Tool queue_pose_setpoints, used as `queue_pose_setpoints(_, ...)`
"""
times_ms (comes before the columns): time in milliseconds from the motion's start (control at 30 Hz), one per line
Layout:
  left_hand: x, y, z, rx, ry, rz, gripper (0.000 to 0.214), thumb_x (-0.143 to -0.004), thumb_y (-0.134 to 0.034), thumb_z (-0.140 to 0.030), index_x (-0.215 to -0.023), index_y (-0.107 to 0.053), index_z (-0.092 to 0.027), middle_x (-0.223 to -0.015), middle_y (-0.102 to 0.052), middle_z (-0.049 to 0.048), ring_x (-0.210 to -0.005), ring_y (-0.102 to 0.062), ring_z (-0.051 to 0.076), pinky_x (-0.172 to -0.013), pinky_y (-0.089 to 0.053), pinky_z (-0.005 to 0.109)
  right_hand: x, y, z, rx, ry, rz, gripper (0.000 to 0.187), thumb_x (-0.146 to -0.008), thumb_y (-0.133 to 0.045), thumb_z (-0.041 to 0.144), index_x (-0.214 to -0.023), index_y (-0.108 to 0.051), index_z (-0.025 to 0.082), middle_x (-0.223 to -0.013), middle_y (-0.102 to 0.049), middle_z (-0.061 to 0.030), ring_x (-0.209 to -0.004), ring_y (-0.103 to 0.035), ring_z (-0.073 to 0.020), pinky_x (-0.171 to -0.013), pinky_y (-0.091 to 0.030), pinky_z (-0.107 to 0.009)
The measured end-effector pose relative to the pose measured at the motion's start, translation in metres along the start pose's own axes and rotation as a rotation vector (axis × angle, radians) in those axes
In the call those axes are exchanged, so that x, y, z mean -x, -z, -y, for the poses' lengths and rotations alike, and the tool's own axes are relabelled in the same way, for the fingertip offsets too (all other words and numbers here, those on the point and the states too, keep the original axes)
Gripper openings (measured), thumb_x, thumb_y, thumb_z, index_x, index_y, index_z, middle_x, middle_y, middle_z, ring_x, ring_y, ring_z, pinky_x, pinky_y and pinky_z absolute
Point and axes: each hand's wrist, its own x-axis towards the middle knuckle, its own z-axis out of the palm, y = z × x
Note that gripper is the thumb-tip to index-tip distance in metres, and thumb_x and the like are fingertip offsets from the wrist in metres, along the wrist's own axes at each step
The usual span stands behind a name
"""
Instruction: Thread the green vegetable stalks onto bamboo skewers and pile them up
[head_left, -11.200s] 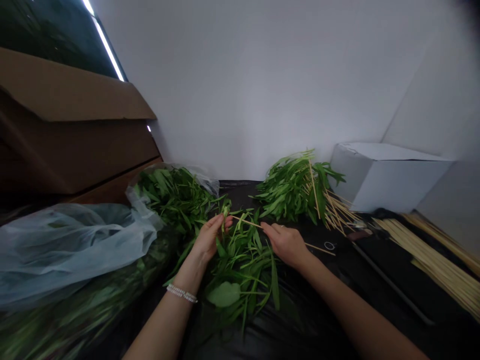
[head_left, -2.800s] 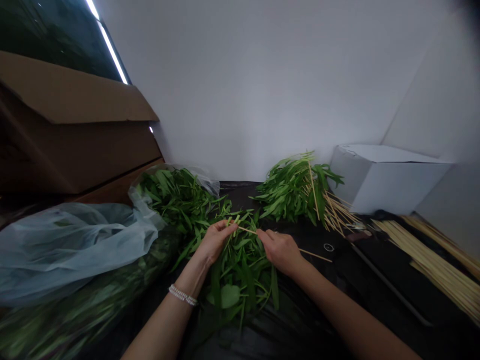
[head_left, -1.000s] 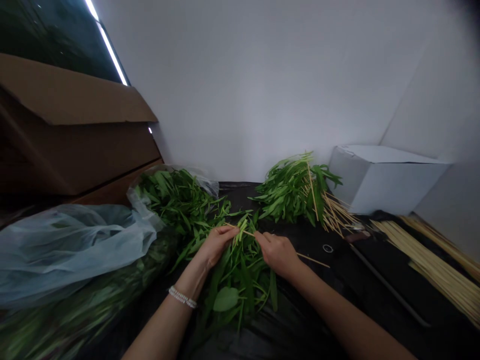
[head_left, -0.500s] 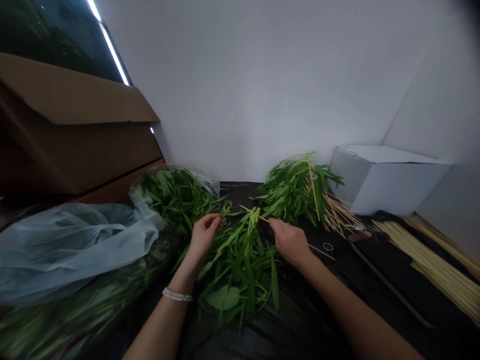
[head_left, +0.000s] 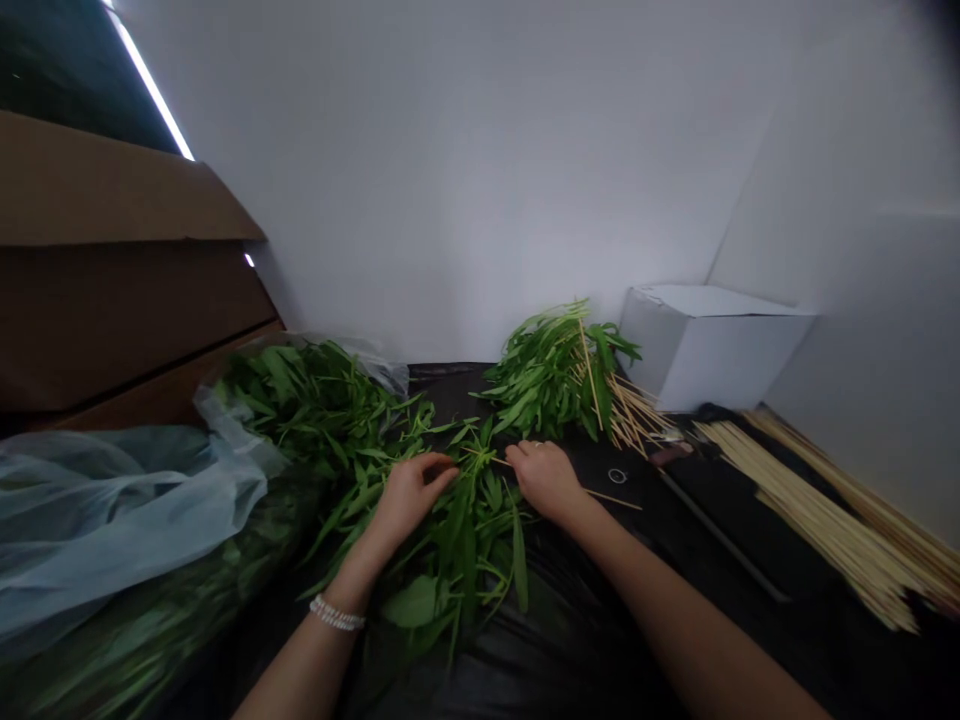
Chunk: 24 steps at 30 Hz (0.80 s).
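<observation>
My right hand [head_left: 546,480] is closed around a thin wooden skewer [head_left: 501,461], which points left and slightly up from the fingers. Its other end [head_left: 615,499] sticks out behind the hand to the right. Long-leaved green shoots [head_left: 469,525] are gathered on the skewer by their stems, the leaves hanging toward me. Just left of these stems, my left hand [head_left: 414,492] has thumb and forefinger in a pinch; what lies between them is too small to make out. A beaded bracelet [head_left: 337,612] circles the left wrist.
Loose greens [head_left: 300,395] spill from a clear plastic bag [head_left: 225,470] on the left, below a cardboard box [head_left: 112,320]. Behind my right hand lie skewered greens [head_left: 551,365] with bare sticks [head_left: 634,410]. Farther right are a white box [head_left: 735,350] and a long skewer bundle [head_left: 810,510].
The view has turned slightly right. My left hand has come closer to the stems on the skewer, and leaves now show above the skewer's tip. The right hand keeps its grip.
</observation>
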Motion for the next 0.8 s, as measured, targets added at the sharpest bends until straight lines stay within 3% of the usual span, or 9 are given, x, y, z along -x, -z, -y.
queue_pose_setpoints(200,0.003,-0.006,0.004,-0.152,-0.120,0.221,0.015,-0.075,-0.066,-0.029,-0.085,-0.076,-0.025,-0.088,-0.074,0.0061,-0.082,-0.064,0.024,-0.078,-0.044,0.031,-0.002,0.006,-0.009,-0.039,-0.033,-0.079,0.024,-0.096,-0.038,0.022,-0.092,-0.061,0.019,-0.088,-0.066,-0.0063,-0.083,-0.059,-0.0170,-0.073,-0.035,-0.028)
queue_pose_setpoints(300,0.002,-0.006,0.005,-0.218,-0.161,0.264,0.016,-0.077,-0.063,-0.027,-0.087,-0.076,-0.025,-0.088,-0.072,0.0067,-0.082,-0.064,0.023,-0.077,-0.043,0.031,-0.003,0.011,-0.027,-0.125,-0.109,-0.154,0.027,-0.097,-0.037,0.025,-0.094,-0.064,0.019,-0.089,-0.067,-0.0058,-0.082,-0.060,-0.0162,-0.074,-0.037,-0.027)
queue_pose_setpoints(433,0.001,-0.006,0.004,-0.234,-0.165,0.271,0.016,-0.077,-0.064,-0.027,-0.088,-0.076,-0.025,-0.089,-0.072,0.0072,-0.083,-0.063,0.023,-0.078,-0.043,0.031,-0.005,0.018,-0.070,-0.526,-0.317,-0.331,0.022,-0.092,-0.046,0.029,-0.094,-0.066,0.021,-0.088,-0.069,-0.0035,-0.078,-0.062,-0.0145,-0.072,-0.042,-0.026)
queue_pose_setpoints(567,0.001,-0.006,0.003,-0.257,-0.142,0.285,0.017,-0.077,-0.064,-0.028,-0.089,-0.076,-0.025,-0.091,-0.072,0.0066,-0.085,-0.063,0.024,-0.080,-0.043,0.032,-0.002,0.030,-0.124,-1.379,-0.669,-0.516,0.019,-0.080,-0.061,0.034,-0.087,-0.065,0.017,-0.067,-0.066,0.0003,-0.055,-0.058,-0.0110,-0.052,-0.043,-0.021)
queue_pose_setpoints(700,0.001,-0.006,0.004,-0.220,-0.145,0.266,0.016,-0.074,-0.065,-0.028,-0.085,-0.076,-0.026,-0.088,-0.072,0.0062,-0.083,-0.063,0.024,-0.078,-0.044,0.031,0.014,0.044,-0.170,-1.495,-0.805,-0.640,0.019,-0.080,-0.059,0.036,-0.088,-0.059,0.019,-0.064,-0.062,0.0037,-0.049,-0.054,-0.0063,-0.050,-0.043,-0.017)
queue_pose_setpoints(800,0.000,-0.006,0.006,-0.222,-0.152,0.254,0.016,-0.074,-0.065,-0.028,-0.085,-0.076,-0.026,-0.087,-0.072,0.0061,-0.081,-0.063,0.023,-0.076,-0.043,0.031,0.039,0.052,-0.194,-1.504,-0.869,-0.662,0.015,-0.079,-0.060,0.032,-0.084,-0.059,0.019,-0.061,-0.060,0.0045,-0.046,-0.051,-0.0055,-0.048,-0.042,-0.016)
